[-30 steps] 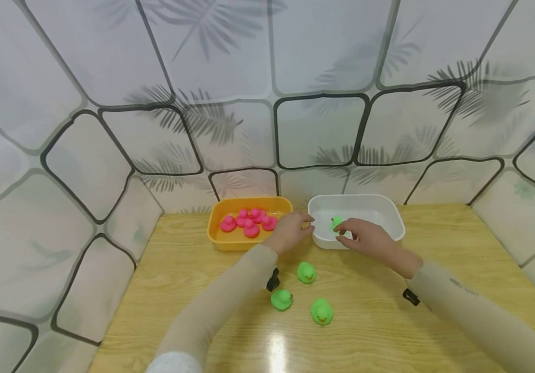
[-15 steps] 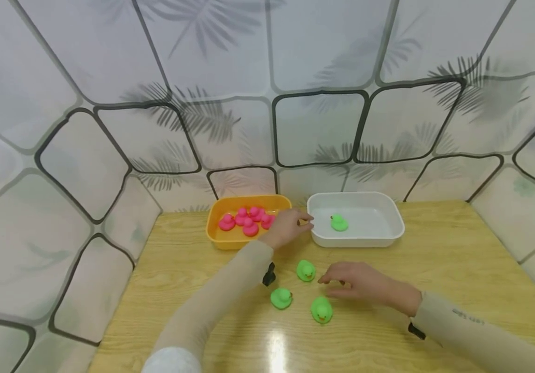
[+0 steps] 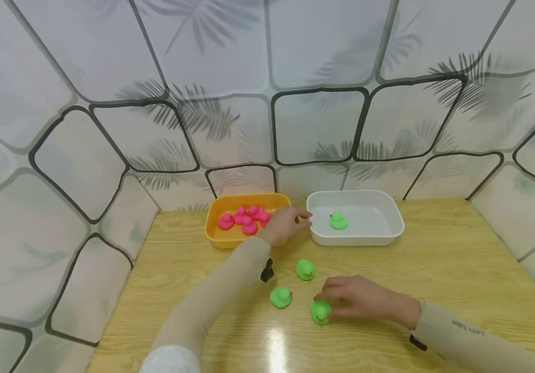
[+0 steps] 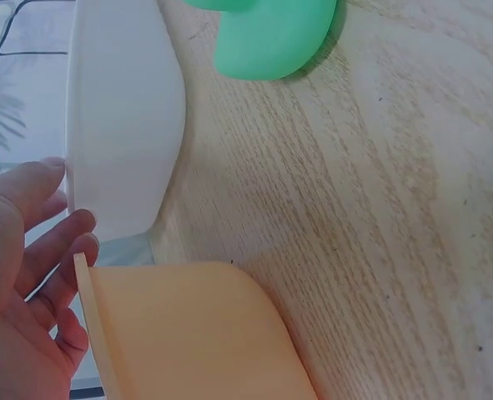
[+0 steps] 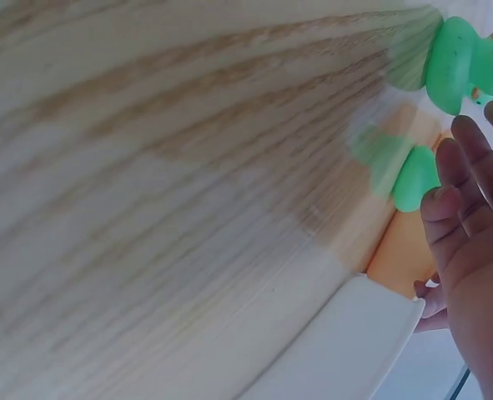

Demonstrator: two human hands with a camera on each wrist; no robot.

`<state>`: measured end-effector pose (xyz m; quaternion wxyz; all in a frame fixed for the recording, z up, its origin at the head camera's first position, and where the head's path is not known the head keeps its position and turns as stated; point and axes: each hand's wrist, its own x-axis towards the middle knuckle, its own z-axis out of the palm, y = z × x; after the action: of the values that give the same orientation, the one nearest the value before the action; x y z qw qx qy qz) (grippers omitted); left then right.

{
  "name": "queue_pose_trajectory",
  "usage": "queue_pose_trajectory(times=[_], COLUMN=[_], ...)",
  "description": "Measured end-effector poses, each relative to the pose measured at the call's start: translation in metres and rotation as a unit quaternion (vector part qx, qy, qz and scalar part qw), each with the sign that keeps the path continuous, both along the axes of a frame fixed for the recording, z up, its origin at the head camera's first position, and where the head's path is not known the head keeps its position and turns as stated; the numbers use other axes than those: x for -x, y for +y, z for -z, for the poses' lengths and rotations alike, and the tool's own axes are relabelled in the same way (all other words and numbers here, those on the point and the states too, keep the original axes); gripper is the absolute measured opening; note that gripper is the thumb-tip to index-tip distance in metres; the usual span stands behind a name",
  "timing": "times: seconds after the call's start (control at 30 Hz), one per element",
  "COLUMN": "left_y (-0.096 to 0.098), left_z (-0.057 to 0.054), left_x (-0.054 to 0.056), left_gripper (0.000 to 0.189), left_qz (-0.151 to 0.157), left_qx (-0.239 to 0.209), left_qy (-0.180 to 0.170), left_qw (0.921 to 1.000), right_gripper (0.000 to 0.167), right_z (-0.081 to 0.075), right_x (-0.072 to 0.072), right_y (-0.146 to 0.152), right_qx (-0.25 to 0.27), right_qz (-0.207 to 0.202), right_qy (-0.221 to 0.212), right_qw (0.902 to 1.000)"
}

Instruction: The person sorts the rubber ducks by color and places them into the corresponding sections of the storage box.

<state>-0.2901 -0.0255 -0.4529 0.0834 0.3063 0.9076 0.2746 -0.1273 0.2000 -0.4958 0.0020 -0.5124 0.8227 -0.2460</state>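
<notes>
Both hands are apart from each other: through the head camera I see the right hand [image 3: 356, 299] with fingers parted and loosely bent at the nearest green duck [image 3: 320, 313], fingertips by its 12 o'clock and thumb by its 3 o'clock, not clearly closed on it. The left hand [image 3: 285, 225] is bent loosely at the 9 o'clock end of the white tub [image 3: 355, 241]; whether it pinches the rim I cannot tell.

That duck sits upright on the worktop [image 3: 435, 259], beak towards 6 o'clock. From it, one green duck [image 3: 280, 298] sits at 10 o'clock, another [image 3: 305, 270] at 11, the white tub at 1, with a single green duck [image 3: 338, 221] inside.

I judge the nearest duck light, hollow and soft, hardly fragile, its smooth skin slightly slippery. I would take it across the plump body, thumb at 3 o'clock and fingertips at 9, below the head, squeezing only gently; the small rounded head offers less to hold and might let the duck swing.
</notes>
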Motion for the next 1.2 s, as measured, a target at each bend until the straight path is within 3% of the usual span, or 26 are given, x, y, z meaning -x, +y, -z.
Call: queue_pose_trajectory(times=[0.23,0.73,1.2], left_y=[0.001,0.005,0.006], left_z=[-0.001,0.001,0.004], left_x=[-0.002,-0.003,-0.005], left_gripper=[0.036,0.035,0.041], left_qz=[0.001,-0.001,0.0], left_qx=[0.014,0.026,0.013], left_qy=[0.01,0.034,0.043], left_qw=[0.9998,0.9991,0.999], right_gripper=[0.036,0.031,0.025], right_z=[-0.002,0.0,-0.021], right_x=[-0.003,-0.009,0.002], right_y=[-0.001,-0.004,0.013], right_qx=[-0.015,-0.001,-0.005], right_qz=[-0.009,-0.03,0.044], right_qy=[-0.016,0.02,-0.02], right_qw=[0.9997,0.9994,0.9988])
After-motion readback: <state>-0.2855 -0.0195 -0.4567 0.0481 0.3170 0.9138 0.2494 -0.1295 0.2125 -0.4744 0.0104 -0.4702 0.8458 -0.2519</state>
